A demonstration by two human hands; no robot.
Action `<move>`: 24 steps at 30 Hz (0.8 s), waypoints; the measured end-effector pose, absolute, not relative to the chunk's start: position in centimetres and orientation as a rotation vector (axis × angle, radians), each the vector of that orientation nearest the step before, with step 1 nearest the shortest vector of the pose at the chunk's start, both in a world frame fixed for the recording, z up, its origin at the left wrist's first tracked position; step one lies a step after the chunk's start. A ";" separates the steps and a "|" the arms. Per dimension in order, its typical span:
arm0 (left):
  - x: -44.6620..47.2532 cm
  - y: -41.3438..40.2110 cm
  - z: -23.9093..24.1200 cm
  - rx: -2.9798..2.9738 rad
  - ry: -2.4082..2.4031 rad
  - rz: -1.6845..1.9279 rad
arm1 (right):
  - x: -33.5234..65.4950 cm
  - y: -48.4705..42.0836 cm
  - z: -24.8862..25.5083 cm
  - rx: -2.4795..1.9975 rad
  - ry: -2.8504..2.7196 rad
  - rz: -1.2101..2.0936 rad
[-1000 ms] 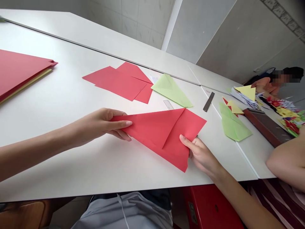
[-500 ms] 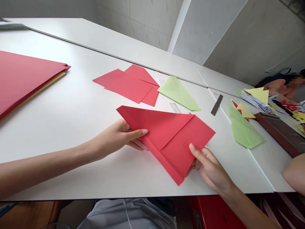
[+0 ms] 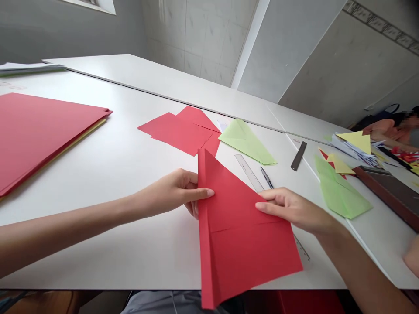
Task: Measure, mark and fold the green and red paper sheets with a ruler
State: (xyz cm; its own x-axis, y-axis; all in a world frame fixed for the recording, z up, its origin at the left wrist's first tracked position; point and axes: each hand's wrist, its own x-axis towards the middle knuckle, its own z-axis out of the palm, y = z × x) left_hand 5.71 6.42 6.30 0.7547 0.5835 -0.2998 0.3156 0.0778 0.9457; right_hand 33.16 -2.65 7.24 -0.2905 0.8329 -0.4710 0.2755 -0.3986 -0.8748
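Between my two hands a folded sheet of red paper (image 3: 242, 244) is held above the table's near edge, with a narrow folded strip along its left side. My left hand (image 3: 185, 194) pinches that left side, thumb on top and fingers behind. On the upper right edge my right hand (image 3: 288, 209) grips the paper, its thumb lying on the face and part of the fingers hidden. Just beyond the paper lie a clear ruler (image 3: 247, 170), partly covered by it, and a pen (image 3: 266, 176).
Red folded papers (image 3: 183, 131) and a green folded paper (image 3: 247, 141) lie farther back. A large red paper stack (image 3: 42, 135) is at left. To the right are a dark ruler-like strip (image 3: 298, 156), another green paper (image 3: 340, 192) and a brown box (image 3: 393, 196). Another person (image 3: 386, 128) sits far right.
The red paper has been turned so its folded strip now runs nearly upright on the left. My right hand has moved up to the upper right edge. More of the clear ruler and pen shows.
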 end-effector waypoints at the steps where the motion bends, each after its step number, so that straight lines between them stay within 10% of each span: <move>1: 5.8 6.2 6.1 1.501 0.774 0.272 | 32.4 -2.6 6.9 -1.489 -1.389 1.731; 24: 4.8 4.2 2.8 1.671 0.844 -0.006 | 29.0 -1.7 2.3 -1.355 -1.153 1.561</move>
